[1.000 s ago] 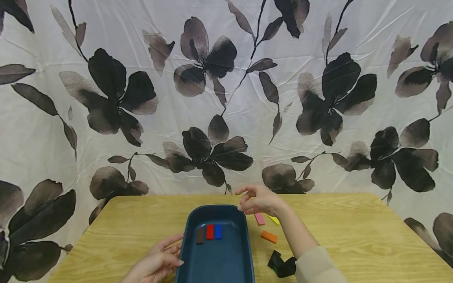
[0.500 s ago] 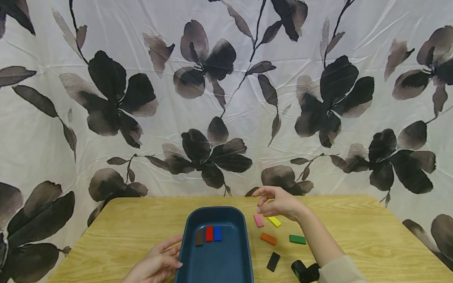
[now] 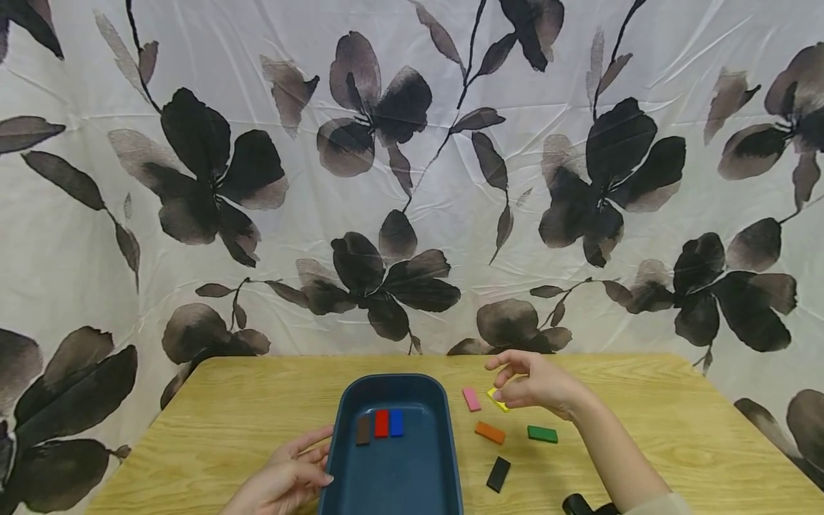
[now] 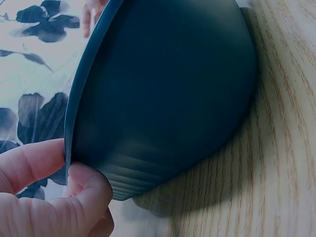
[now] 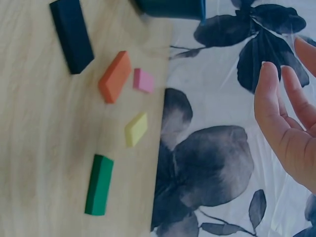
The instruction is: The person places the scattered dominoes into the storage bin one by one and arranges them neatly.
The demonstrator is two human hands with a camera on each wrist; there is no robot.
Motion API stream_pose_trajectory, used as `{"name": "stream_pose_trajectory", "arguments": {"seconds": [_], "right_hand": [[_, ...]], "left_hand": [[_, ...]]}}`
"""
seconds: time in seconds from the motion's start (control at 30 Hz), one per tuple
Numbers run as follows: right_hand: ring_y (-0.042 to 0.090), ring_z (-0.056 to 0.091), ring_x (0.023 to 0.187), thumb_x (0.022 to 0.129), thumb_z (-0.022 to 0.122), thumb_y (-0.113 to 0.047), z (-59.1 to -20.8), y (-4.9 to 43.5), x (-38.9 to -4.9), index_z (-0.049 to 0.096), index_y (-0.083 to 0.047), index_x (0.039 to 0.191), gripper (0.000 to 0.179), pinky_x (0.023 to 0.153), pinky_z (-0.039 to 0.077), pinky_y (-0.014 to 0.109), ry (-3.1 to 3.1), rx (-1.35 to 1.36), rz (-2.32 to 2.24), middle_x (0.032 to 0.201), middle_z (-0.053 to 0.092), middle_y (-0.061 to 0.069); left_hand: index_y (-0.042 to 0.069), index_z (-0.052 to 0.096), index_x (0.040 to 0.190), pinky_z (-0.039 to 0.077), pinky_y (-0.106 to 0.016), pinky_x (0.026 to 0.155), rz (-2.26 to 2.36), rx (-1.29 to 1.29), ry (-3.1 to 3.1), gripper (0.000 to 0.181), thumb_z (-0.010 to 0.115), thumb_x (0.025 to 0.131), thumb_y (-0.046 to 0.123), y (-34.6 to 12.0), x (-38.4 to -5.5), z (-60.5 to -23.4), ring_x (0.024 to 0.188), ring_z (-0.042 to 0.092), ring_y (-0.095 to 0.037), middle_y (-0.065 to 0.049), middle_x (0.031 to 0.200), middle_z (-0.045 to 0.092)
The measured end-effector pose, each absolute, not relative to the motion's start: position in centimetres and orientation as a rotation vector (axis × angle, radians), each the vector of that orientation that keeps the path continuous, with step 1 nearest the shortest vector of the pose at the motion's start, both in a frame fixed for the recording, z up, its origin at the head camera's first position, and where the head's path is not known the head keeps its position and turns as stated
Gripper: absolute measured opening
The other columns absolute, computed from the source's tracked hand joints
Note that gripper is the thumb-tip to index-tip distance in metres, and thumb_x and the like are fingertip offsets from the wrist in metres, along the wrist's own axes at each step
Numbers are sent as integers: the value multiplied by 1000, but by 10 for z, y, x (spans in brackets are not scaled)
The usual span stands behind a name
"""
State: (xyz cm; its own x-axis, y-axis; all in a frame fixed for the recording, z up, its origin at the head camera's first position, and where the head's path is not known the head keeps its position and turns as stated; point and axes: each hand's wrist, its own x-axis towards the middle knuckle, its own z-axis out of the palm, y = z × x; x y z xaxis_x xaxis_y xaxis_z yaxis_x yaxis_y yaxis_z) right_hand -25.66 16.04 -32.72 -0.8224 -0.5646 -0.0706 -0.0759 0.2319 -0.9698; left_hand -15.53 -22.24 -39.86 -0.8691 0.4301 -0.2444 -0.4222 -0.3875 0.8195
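Observation:
My left hand [image 3: 283, 472] holds the left rim of a dark blue tray [image 3: 453, 458]; in the left wrist view its thumb and fingers [image 4: 34, 160] meet at that rim. Inside the tray, a brown block [image 3: 363, 430], a red block [image 3: 382, 423] and a blue block [image 3: 396, 423] lie side by side. My right hand [image 3: 537, 385] hovers above the table with loosely bent fingers and nothing in them. Its thumb overlaps a yellow block [image 3: 496, 395] in the head view. Close by lie a pink block [image 3: 472, 399], an orange block [image 3: 490, 432] and a green block [image 3: 543, 434].
A black block [image 3: 498, 474] lies right of the tray on the wooden table [image 3: 257, 400]. At the right wrist, a black strap-on device [image 3: 579, 505] shows at the bottom edge. Behind the table hangs a floral cloth [image 3: 450, 179].
My right hand has moved rightward from the tray's far right corner to over the yellow block, uncovering the green and black blocks. My left hand stays on the tray.

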Motion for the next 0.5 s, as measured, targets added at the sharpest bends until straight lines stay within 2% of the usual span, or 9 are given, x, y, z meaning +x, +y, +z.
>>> {"name": "stream_pose_trajectory", "arguments": {"seconds": [0.23, 0.5], "right_hand": [[22, 59, 83, 77, 65, -2, -338, 173, -249, 46, 8, 120, 48, 75, 52, 36, 2096, -555, -1655, 95, 49, 14], [19, 58, 79, 76, 63, -1, -359, 179, -240, 48, 7, 118, 45, 67, 50, 30, 2108, -509, -1641, 93, 49, 12]], "left_hand": [[-4, -3, 146, 47, -24, 76, 2259, -9, 1307, 84, 46, 79, -21, -221, -156, -398, 92, 52, -13, -6, 106, 53], [-4, 1, 146, 47, -24, 76, 2252, -18, 1348, 83, 46, 79, -21, -221, -157, -399, 92, 52, -13, -5, 106, 54]]}}
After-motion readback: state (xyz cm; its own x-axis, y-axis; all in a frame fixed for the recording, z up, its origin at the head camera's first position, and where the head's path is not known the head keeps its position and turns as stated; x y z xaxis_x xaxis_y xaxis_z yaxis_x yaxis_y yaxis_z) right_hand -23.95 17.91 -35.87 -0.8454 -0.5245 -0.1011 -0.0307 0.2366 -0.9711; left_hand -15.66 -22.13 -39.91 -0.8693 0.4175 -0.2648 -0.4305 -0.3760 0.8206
